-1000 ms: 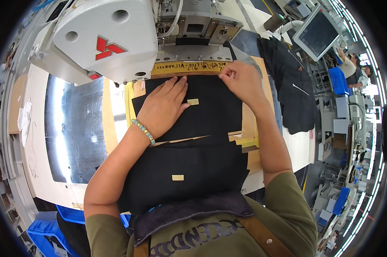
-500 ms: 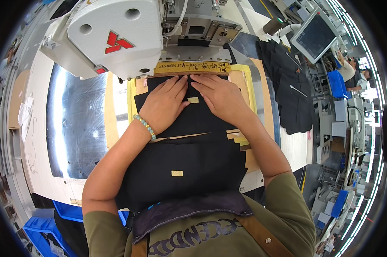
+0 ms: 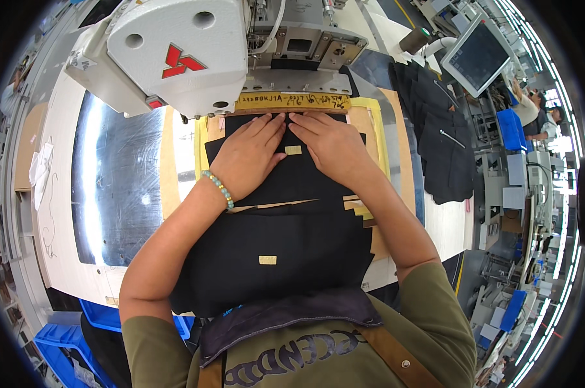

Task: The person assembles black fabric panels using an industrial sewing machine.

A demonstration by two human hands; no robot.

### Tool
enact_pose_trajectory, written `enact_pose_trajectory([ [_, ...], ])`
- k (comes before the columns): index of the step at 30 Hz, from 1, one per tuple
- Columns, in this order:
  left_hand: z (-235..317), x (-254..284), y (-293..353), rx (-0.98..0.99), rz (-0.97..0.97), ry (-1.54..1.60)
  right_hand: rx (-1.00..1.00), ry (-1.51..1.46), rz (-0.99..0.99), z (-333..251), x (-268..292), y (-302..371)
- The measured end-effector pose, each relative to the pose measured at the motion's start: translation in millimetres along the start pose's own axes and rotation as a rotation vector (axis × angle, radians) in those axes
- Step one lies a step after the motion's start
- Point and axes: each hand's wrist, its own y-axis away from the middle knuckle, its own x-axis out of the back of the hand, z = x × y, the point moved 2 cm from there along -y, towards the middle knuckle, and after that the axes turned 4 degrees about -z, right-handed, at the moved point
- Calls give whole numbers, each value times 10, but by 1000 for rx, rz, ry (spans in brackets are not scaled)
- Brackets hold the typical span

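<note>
My left hand (image 3: 250,155), with a beaded bracelet at the wrist, lies flat on a black fabric piece (image 3: 286,184). My right hand (image 3: 334,145) rests flat on the same piece, fingers stretched out. The fingertips of both hands almost meet at the front edge of a yellow-taped bar (image 3: 292,101) of the sewing machine (image 3: 176,48). Between my hands a small pale yellow label (image 3: 293,150) sits on the fabric. Nearer to me lies a second black fabric piece (image 3: 279,236) with its own label (image 3: 267,260); its near end reaches my apron.
A stack of black pieces with zippers (image 3: 444,149) lies on the right of the table. Above it stands a tilted screen (image 3: 476,55). A shiny metal plate (image 3: 118,187) covers the left side. Blue crates (image 3: 72,343) stand at the lower left, and a white cloth (image 3: 40,168) lies far left.
Hardly anything differs: both hands stay flat on the black fabric by the bar. My left elbow has shifted slightly outward, and the whole view has moved a little.
</note>
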Motion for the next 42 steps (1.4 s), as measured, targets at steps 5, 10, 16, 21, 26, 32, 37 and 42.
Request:
enact_pose_trajectory([
  [5, 39, 121, 109, 69, -106, -101, -22, -11, -39, -3, 20, -25],
  [10, 71, 211, 298, 180, -153, -130, -56, 6, -101, 1, 60, -30],
  [16, -23, 250, 344, 142, -126, -123, -60, -25, -134, 21, 95, -42],
  [21, -51, 283, 374, 147, -132, -107, -52, -6, -123, -39, 116, -60],
  [26, -45, 273, 373, 107, -91, -93, -59, -5, -134, -35, 155, -32],
  [32, 22, 288, 325, 164, -113, -204, -30, -41, -137, -80, 211, -52],
  [37, 71, 334, 293, 176, -105, -180, 15, -34, -109, -92, 204, -87],
  [42, 209, 385, 214, 125, -69, -102, 44, -76, -86, -103, 201, -92],
])
